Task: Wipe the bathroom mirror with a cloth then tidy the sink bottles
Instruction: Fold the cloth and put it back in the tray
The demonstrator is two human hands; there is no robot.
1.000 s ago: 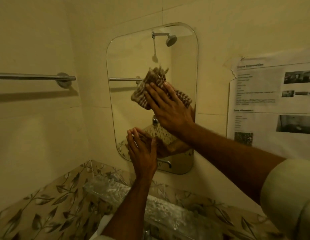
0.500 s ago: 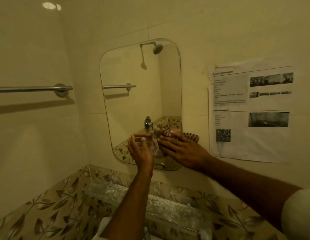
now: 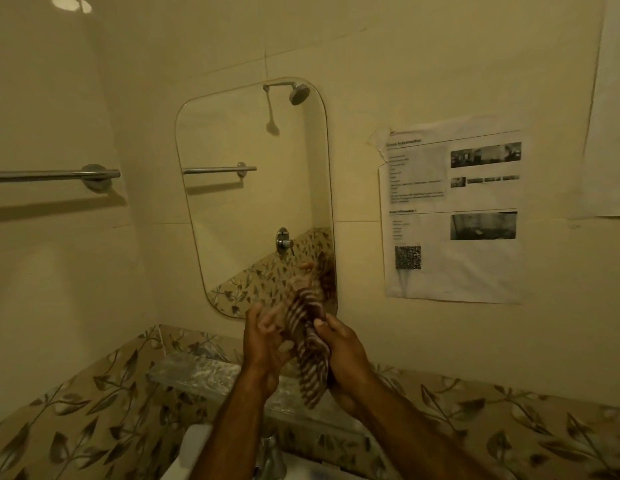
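A rounded mirror [image 3: 246, 202] hangs on the cream tiled wall and reflects a shower head and a towel rail. In front of the mirror's lower right corner both hands hold a brown-and-white striped cloth [image 3: 310, 355], off the glass. My left hand [image 3: 261, 341] grips the cloth's left side. My right hand [image 3: 343, 348] pinches its right edge, and the cloth hangs down between the two. No bottles are in view.
A glass shelf [image 3: 194, 372] runs along the wall under the mirror, above a chrome tap [image 3: 272, 455] and the white sink rim [image 3: 187, 455]. A towel rail [image 3: 55, 174] is fixed at the left. A printed paper notice [image 3: 454, 209] is taped at the right.
My right hand slid the cloth down the mirror from its middle to the bottom. Both hands have come off the glass and now hold the cloth together.
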